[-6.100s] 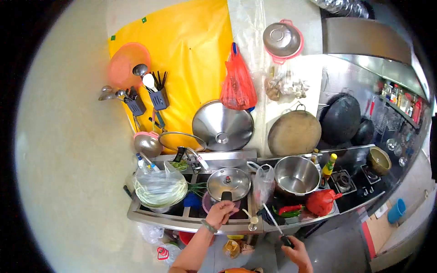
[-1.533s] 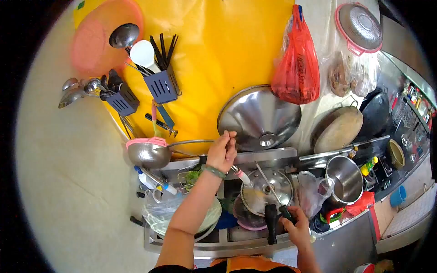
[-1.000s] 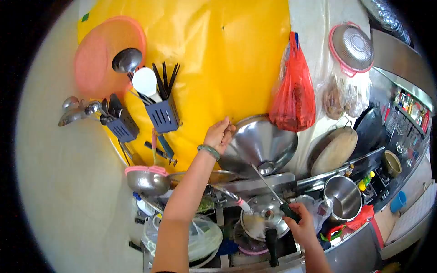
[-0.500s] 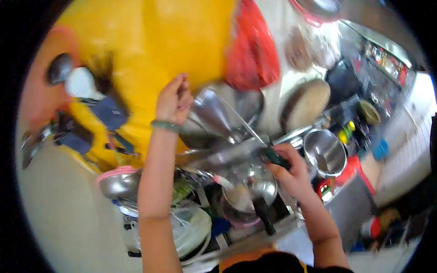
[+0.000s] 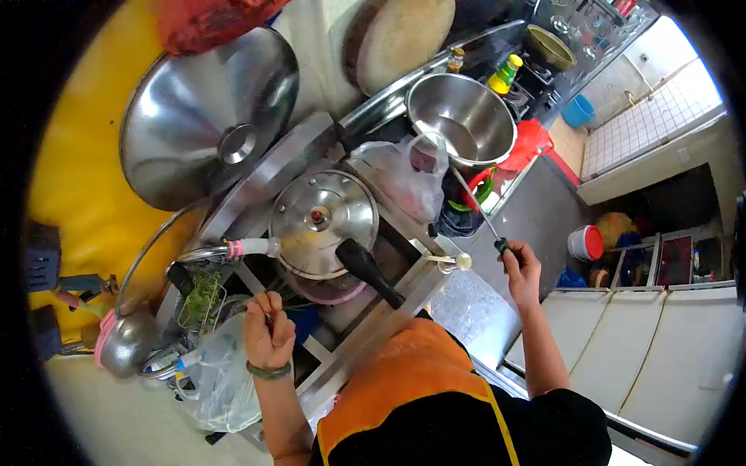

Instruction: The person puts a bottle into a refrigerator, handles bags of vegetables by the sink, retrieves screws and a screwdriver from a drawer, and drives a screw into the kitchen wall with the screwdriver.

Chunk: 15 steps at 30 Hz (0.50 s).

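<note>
My right hand [image 5: 522, 272], out to the right, is closed around the dark handle of a long, thin-shafted screwdriver [image 5: 475, 200]. Its shaft slants up and left toward a clear plastic bag [image 5: 404, 175]; whether it touches the bag I cannot tell. My left hand [image 5: 268, 330], wearing a bracelet, has its fingers curled together above the sink's left part. Anything inside them is too small to make out. Leafy greens [image 5: 203, 299] and a white plastic bag [image 5: 225, 380] are close to it. In the sink sits a steel pressure-cooker lid [image 5: 342, 202] with a black handle.
A faucet [image 5: 210, 252] with a pink-and-white nozzle reaches over the sink [image 5: 353, 353]. Behind lies a large steel lid [image 5: 179, 132]. A deep steel pot [image 5: 462, 116] and a round wooden board [image 5: 408, 43] stand at the back. White cabinets [image 5: 614, 334] are at right.
My view has swung to the right. My right hand has moved right, away from the sink, with the screwdriver. My left hand has come down and back from over the large lid.
</note>
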### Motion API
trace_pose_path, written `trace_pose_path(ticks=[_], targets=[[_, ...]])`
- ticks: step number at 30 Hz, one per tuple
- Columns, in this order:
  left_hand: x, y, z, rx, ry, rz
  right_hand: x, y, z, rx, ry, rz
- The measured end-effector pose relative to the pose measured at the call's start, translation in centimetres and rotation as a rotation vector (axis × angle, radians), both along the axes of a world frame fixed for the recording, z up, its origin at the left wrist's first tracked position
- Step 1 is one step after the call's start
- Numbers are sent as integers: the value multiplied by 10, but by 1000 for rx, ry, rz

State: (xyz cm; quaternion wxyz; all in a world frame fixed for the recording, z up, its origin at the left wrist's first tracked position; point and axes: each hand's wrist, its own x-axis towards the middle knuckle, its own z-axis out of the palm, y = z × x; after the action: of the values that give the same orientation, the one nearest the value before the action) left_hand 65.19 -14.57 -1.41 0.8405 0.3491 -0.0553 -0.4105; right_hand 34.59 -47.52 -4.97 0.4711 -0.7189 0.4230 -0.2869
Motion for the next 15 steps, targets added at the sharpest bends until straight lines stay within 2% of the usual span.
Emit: trace_pose_path(ticks=[3,5,11,15], targets=[[-20,-2,-22,21,136,11,-31,-15,-40,172,-28,-190],[-31,-8,-22,78,164,0,-48,-18,-68,281,-15,-215],[-43,-35,-23,109,209,42,-45,-22,-67,400,-171,-207],[-39,-53,-19,-19,190,46,-32,-32,-54,390,-222,-76]])
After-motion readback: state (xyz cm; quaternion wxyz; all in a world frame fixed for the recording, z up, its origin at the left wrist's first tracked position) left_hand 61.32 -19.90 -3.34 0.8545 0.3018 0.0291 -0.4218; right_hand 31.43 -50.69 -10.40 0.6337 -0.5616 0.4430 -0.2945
